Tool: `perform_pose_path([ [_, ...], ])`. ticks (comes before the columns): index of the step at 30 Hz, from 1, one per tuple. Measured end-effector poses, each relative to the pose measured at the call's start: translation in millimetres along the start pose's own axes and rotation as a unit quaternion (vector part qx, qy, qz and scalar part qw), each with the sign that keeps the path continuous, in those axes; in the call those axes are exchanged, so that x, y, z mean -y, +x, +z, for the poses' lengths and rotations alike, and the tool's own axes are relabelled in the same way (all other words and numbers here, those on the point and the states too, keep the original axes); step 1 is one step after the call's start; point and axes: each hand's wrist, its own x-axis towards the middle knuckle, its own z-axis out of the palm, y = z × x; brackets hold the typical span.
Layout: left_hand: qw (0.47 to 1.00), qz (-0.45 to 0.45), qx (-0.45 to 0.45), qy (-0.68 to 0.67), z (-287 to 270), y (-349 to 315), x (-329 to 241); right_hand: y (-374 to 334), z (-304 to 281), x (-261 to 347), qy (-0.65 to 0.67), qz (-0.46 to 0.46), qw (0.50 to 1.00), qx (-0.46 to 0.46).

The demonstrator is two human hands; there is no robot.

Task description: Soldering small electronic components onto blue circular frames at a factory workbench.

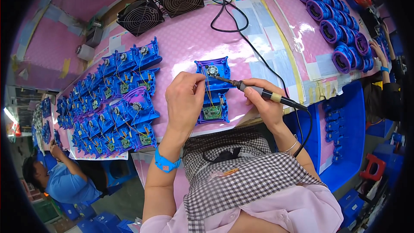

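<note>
In my right hand [261, 100] is a soldering iron [254, 89], gripped like a pen, its tip pointing left at a small round speaker [212, 71]. That speaker sits in the upper half of an opened blue plastic housing [219, 87]. The lower half carries a green circuit board [212, 112], and thin wires run between the two. My left hand [186, 99] is beside the housing with thumb and forefinger pinched close to the speaker. Whatever is in that pinch, perhaps a wire end, is too small to make out.
Rows of similar blue housings [116, 110] fill the table's left side. Two black fans [180, 1] stand at the back. The iron's black cord [276, 74] crosses the table. Blue-purple round parts [332, 30] are stacked at right, above a blue bin [351, 125]. Other people work on both sides.
</note>
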Motion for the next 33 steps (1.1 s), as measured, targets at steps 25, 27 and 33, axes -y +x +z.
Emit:
perform_pose_path([
  [25,0.992,0.066,0.036,0.104,21.2,3.2,-15.1,13.1,-18.9,9.3,-0.131,-0.150,0.980,-0.010],
  [27,0.991,0.068,0.040,0.104,22.1,4.7,-16.1,15.5,-18.0,5.9,-0.122,-0.161,0.979,-0.011],
  [33,0.990,0.078,0.048,0.109,23.0,6.2,-17.0,15.9,-17.4,3.7,-0.115,-0.169,0.979,-0.011],
])
